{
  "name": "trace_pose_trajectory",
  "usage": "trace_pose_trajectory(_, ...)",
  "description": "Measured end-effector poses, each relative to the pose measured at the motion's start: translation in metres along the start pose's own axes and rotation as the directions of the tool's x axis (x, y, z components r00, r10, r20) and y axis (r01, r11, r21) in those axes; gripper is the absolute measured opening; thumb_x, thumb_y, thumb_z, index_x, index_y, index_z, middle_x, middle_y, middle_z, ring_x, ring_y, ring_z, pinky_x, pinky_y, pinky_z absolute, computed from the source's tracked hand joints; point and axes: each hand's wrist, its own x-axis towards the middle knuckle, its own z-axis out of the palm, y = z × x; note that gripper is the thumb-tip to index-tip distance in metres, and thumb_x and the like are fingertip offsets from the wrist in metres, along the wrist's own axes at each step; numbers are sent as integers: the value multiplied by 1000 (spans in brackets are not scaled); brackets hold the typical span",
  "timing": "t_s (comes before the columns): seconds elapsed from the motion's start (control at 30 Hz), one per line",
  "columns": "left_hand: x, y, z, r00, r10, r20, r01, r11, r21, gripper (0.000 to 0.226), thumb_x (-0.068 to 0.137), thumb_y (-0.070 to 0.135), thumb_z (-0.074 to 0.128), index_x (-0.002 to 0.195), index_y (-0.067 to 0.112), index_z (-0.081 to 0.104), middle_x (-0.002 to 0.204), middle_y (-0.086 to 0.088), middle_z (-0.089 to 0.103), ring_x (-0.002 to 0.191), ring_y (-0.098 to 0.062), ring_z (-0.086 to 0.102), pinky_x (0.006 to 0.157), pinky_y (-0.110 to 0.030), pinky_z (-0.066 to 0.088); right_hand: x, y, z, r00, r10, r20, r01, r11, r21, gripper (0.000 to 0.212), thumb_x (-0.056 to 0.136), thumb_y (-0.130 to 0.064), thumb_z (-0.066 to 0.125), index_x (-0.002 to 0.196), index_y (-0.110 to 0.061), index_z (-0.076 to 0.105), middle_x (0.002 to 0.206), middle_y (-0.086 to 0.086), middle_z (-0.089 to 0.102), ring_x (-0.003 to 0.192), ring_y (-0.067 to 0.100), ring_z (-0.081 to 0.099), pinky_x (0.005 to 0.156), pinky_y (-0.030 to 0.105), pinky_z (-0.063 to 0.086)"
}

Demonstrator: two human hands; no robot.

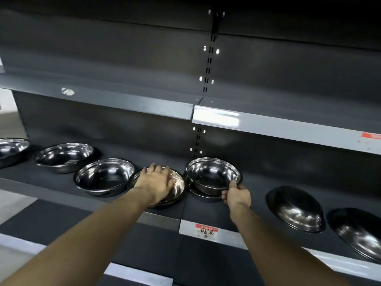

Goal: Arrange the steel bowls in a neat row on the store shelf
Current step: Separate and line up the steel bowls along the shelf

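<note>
A red-and-white price label on the shelf edge carries handwriting too blurred to read. The left hand lies flat, fingers spread, on one upright steel bowl; just right, the right hand pinches the near rim of a tilted bowl.

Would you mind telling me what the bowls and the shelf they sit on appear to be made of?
The bowls, such as the one under the left hand and the one the right hand grips, look like polished steel: mirror-bright insides reflecting ceiling lights. The shelf seems to be painted metal, matte dark grey on top with a paler, slightly glossy front edge, though paint hides the base material.
</note>
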Motion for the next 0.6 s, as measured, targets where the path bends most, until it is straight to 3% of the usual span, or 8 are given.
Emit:
trace_pose_trajectory(0.4,-9,-18,8,999,-34,36,33,999,5,58,100,54,25,144,19,41,153,-8,37,146,-29,23,118,-45,21,-2,12,28,999,27,-20,-28,998,-56,31,102,-26,49,122,-3,51,62,9,63,46,18,56,49,28,47)
trace_pose_trajectory(0.6,-4,-18,12,999,-17,37,17,1000,-4,59,100,55,25,144,20,42,153,-8,38,146,-29,24,119,-46,21,3,20,22,997,49,-58,-58,984,-167,42,101,-27,50,133,-2,40,102,26,71,52,22,62,49,30,51)
